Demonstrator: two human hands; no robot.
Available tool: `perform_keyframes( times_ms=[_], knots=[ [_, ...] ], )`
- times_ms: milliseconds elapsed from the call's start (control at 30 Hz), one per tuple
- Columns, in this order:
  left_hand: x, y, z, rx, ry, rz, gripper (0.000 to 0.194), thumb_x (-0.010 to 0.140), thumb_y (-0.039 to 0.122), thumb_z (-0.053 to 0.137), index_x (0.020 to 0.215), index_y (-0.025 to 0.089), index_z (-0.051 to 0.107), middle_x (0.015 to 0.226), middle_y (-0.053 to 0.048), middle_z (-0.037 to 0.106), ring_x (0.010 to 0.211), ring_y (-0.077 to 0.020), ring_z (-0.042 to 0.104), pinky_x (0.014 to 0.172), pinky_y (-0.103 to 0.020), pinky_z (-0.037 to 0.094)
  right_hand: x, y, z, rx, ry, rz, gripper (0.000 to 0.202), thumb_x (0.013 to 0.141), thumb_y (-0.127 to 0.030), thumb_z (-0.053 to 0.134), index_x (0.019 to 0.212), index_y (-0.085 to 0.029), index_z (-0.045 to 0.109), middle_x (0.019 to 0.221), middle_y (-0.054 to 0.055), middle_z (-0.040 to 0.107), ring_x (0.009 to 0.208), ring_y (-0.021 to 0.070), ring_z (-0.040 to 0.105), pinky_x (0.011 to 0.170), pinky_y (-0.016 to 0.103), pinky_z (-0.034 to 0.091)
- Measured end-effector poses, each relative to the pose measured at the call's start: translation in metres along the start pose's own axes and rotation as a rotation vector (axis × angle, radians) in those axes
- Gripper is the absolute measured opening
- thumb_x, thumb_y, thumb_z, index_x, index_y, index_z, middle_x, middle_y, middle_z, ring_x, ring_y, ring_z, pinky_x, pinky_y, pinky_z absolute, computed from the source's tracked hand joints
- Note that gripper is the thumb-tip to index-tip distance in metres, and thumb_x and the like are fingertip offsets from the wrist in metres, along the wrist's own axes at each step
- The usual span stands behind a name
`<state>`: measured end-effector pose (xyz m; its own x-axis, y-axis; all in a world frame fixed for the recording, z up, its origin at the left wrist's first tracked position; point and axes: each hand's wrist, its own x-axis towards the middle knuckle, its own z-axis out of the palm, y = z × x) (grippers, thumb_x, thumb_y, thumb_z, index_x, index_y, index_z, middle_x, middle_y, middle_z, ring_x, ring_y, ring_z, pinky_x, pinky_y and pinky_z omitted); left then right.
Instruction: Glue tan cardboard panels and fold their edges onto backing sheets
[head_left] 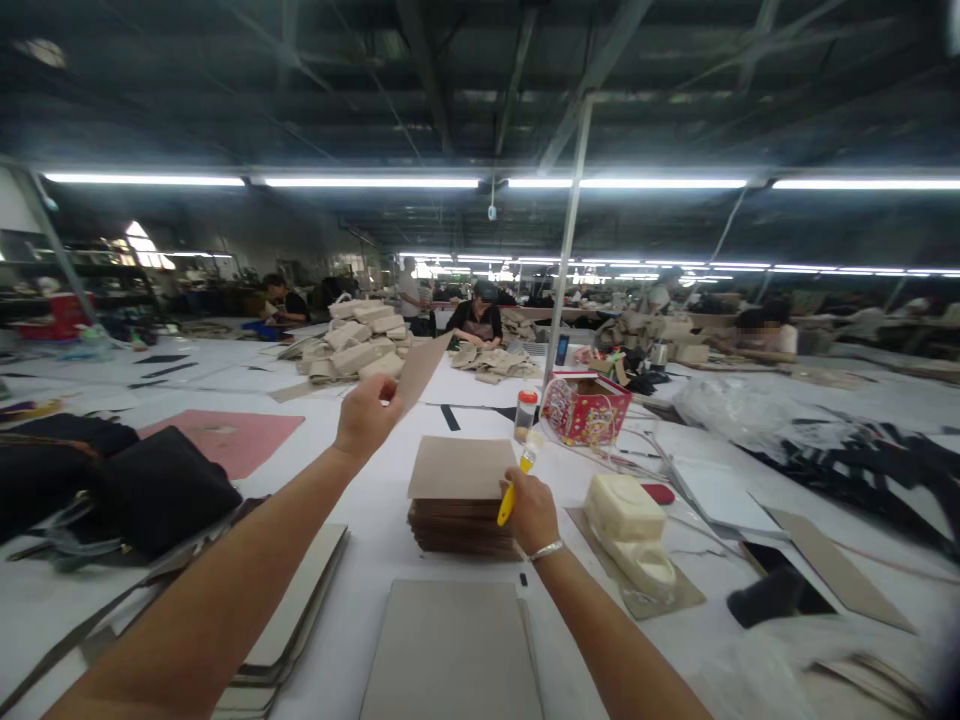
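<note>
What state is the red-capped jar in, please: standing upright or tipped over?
Upright: the clear jar stands on the white table, its red cap at the top and its body below.

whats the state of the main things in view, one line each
left hand: closed on the raised board
raised board: held up, tilted
right hand: gripping the brush
brush: slanted, bristles up
middle stack: piled flat
jar: upright, red lid on
red box: open on top
ceiling lights: lit
</note>
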<state>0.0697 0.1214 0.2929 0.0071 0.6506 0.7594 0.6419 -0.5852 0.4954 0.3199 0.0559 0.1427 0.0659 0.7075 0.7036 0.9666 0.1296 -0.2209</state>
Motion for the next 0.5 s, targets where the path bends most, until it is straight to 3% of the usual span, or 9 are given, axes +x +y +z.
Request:
perform_keyframes(
  times_ms=[100, 200, 333, 500],
  knots=[
    [-0.015, 0.008, -0.028, -0.641, 0.114, -0.301, 0.021, 0.062, 0.027, 0.062, 0.077, 0.016, 0.053, 0.074, 0.0, 0.06, 0.068, -0.0153, 0.058, 0.067, -0.033, 0.051, 0.0, -0.028, -0.013, 0.297, 0.122, 0.094, 0.021, 0.088, -0.035, 0.042, 0.095, -0.018, 0.052, 0.082, 0.006, 0.063, 0.075, 0.0191, 0.059, 0.069, 0.029, 0.041],
    [-0.056, 0.019, -0.029, -1.092, 0.148, -0.468, 0.03, 0.059, 0.024, 0.067, 0.085, 0.018, 0.054, 0.084, 0.001, 0.062, 0.077, -0.0151, 0.06, 0.069, -0.034, 0.052, -0.008, -0.059, -0.028, 0.56, 0.155, 0.255, 0.023, 0.088, -0.041, 0.042, 0.097, -0.021, 0.046, 0.083, 0.004, 0.064, 0.072, 0.0172, 0.061, 0.066, 0.028, 0.044],
    [-0.119, 0.03, -0.015, -1.28, 0.194, -0.618, 0.031, 0.058, 0.019, 0.07, 0.086, 0.021, 0.057, 0.082, 0.003, 0.062, 0.08, -0.0131, 0.06, 0.076, -0.035, 0.051, -0.026, -0.079, -0.045, 0.702, 0.193, 0.357, 0.024, 0.086, -0.042, 0.044, 0.097, -0.021, 0.042, 0.081, 0.003, 0.064, 0.072, 0.0164, 0.061, 0.067, 0.029, 0.045],
    [-0.175, 0.041, -0.013, -1.348, 0.089, -0.736, 0.035, 0.06, 0.018, 0.07, 0.092, 0.023, 0.057, 0.083, 0.003, 0.063, 0.082, -0.0131, 0.06, 0.077, -0.033, 0.051, -0.061, -0.074, -0.062, 0.73, 0.224, 0.399, 0.028, 0.079, -0.04, 0.055, 0.095, -0.021, 0.041, 0.072, -0.002, 0.058, 0.063, 0.0134, 0.056, 0.062, 0.027, 0.045]
  ],
)
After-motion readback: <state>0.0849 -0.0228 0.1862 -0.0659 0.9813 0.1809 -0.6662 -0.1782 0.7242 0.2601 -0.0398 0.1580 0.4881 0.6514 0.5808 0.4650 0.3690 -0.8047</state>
